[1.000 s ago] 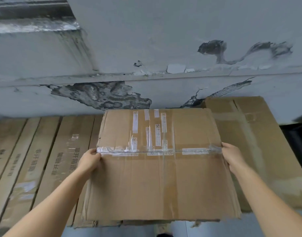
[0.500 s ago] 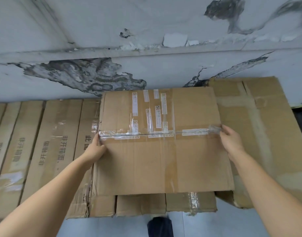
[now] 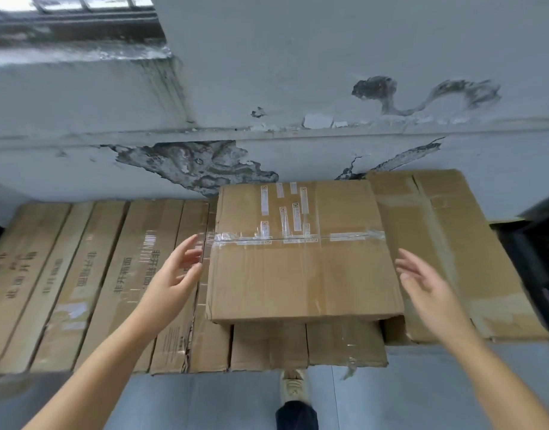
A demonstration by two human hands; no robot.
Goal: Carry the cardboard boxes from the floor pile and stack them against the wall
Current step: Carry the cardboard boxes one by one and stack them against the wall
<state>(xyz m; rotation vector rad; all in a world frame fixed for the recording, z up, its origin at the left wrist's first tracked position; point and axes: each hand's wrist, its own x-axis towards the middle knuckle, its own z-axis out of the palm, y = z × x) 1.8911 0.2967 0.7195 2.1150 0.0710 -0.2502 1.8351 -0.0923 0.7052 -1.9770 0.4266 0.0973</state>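
Against the far wall (image 3: pixel 329 57), your taped cardboard box (image 3: pixel 301 262) lies flat on a row of long boxes (image 3: pixel 118 280), its far edge at the wall and its near edge toward you. It looks slightly wider left to right than deep, and a clear tape seam runs across it left to right. Your left hand (image 3: pixel 173 274) sits just left of the box, fingers spread and loose, holding nothing. Your right hand (image 3: pixel 422 283) hovers just right of it, fingers straight, also holding nothing. A larger flattened box (image 3: pixel 447 243) lies to the right. The wall is grey with peeling, stained paint; the floor (image 3: pixel 204 401) is grey. Small white labels on the box top are too small to read; the Chinese printing on the long boxes is blurred.
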